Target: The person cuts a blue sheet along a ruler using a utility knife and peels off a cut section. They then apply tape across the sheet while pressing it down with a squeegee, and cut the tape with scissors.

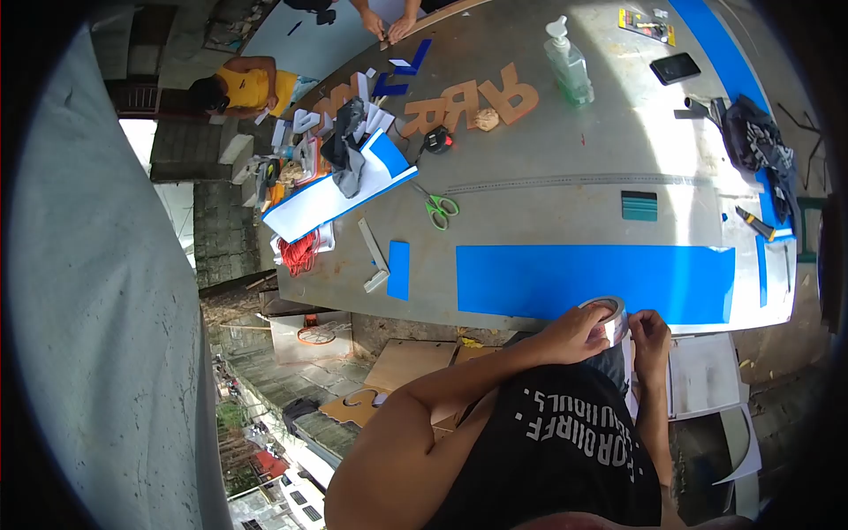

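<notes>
My left hand (574, 336) is closed around a roll of tape (616, 320) at the near edge of the table. Close on its right, my right hand (651, 340) has its fingers curled together beside the roll. Whatever sits between those fingertips is too small to make out. Just beyond both hands, a long blue sheet (592, 281) lies flat on the table. A teal squeegee (639, 206) rests past the sheet, and a long metal ruler (530, 182) stretches behind it.
Green-handled scissors (440, 210), a tape measure (437, 140) and cut-out letters (464, 110) lie leftward. A pump bottle (570, 66) stands at the back. A yellow-black cutter (755, 223) lies right. Another person's hands (395, 26) work across the table; a person in yellow (256, 87) is further left.
</notes>
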Available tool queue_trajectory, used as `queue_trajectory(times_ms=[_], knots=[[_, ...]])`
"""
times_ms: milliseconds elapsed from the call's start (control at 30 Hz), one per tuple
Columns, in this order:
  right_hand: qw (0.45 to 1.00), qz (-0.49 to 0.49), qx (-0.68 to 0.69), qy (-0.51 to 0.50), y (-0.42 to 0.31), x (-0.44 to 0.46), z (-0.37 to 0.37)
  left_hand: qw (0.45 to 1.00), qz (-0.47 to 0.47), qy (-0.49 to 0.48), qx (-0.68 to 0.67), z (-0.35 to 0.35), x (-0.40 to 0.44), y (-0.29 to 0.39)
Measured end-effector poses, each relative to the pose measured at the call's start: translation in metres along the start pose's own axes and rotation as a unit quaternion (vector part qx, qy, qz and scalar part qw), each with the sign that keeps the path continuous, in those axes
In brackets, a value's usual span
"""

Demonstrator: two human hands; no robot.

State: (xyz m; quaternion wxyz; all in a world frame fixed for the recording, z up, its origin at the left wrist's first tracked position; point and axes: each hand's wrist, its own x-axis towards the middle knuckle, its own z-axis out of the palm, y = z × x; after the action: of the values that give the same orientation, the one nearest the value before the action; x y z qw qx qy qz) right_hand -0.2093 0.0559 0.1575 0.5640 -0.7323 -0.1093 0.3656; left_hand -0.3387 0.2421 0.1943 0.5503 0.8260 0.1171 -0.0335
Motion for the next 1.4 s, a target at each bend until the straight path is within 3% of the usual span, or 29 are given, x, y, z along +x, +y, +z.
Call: queue_trajectory(times_ms=[100, 167, 200, 400, 467, 567, 633, 700, 767, 867, 967, 1000, 1067, 1167, 1233, 1300, 1400], knots=[[0.998, 0.029, -0.036, 0.038, -0.005, -0.001, -0.017, 0.998, -0.015, -0.058, 0.001, 0.009, 0.023, 0.007], [0.996, 0.063, -0.008, 0.059, 0.005, -0.003, -0.030, 0.983, -0.134, -0.124, -0.020, 0.010, 0.046, 0.032], [0.997, 0.024, 0.019, 0.074, 0.016, -0.004, -0.034, 0.990, -0.091, -0.107, -0.013, 0.020, 0.052, 0.027], [0.986, 0.090, 0.053, 0.133, 0.020, -0.002, -0.075, 0.973, -0.183, -0.140, -0.010, 0.052, 0.097, 0.039], [0.984, 0.066, 0.058, 0.152, 0.032, 0.001, -0.085, 0.956, -0.229, -0.161, 0.092, 0.055, 0.120, 0.053], [0.980, 0.046, 0.026, 0.190, 0.036, 0.011, -0.098, 0.955, -0.167, -0.162, 0.185, 0.069, 0.141, 0.033], [0.977, 0.064, 0.006, 0.202, 0.039, 0.020, -0.106, 0.947, -0.179, -0.192, 0.184, 0.074, 0.158, 0.034], [0.971, 0.052, 0.018, 0.234, 0.045, 0.028, -0.115, 0.946, -0.105, -0.206, 0.226, 0.079, 0.171, 0.029], [0.966, 0.038, 0.024, 0.255, 0.056, 0.038, -0.125, 0.947, -0.111, -0.235, 0.187, 0.077, 0.182, 0.029], [0.962, 0.038, 0.057, 0.265, 0.069, 0.048, -0.142, 0.938, -0.194, -0.282, -0.048, 0.074, 0.191, 0.015], [0.957, 0.014, 0.060, 0.285, 0.078, 0.054, -0.148, 0.935, -0.192, -0.296, 0.033, 0.076, 0.204, 0.018], [0.953, 0.033, 0.069, 0.293, 0.080, 0.054, -0.149, 0.934, -0.194, -0.298, 0.028, 0.079, 0.206, 0.015], [0.951, 0.059, 0.077, 0.294, 0.088, 0.048, -0.149, 0.924, -0.192, -0.292, 0.156, 0.088, 0.206, 0.010], [0.944, 0.098, 0.101, 0.300, 0.091, 0.040, -0.143, 0.906, -0.217, -0.319, 0.174, 0.091, 0.202, 0.001], [0.942, 0.123, 0.085, 0.301, 0.096, 0.037, -0.144, 0.907, -0.226, -0.320, 0.156, 0.091, 0.200, -0.005], [0.939, 0.145, 0.080, 0.303, 0.097, 0.042, -0.152, 0.937, -0.160, -0.299, 0.081, 0.090, 0.203, -0.014], [0.938, 0.170, 0.085, 0.290, 0.089, 0.058, -0.166, 0.944, -0.152, -0.292, 0.026, 0.094, 0.218, -0.025]])
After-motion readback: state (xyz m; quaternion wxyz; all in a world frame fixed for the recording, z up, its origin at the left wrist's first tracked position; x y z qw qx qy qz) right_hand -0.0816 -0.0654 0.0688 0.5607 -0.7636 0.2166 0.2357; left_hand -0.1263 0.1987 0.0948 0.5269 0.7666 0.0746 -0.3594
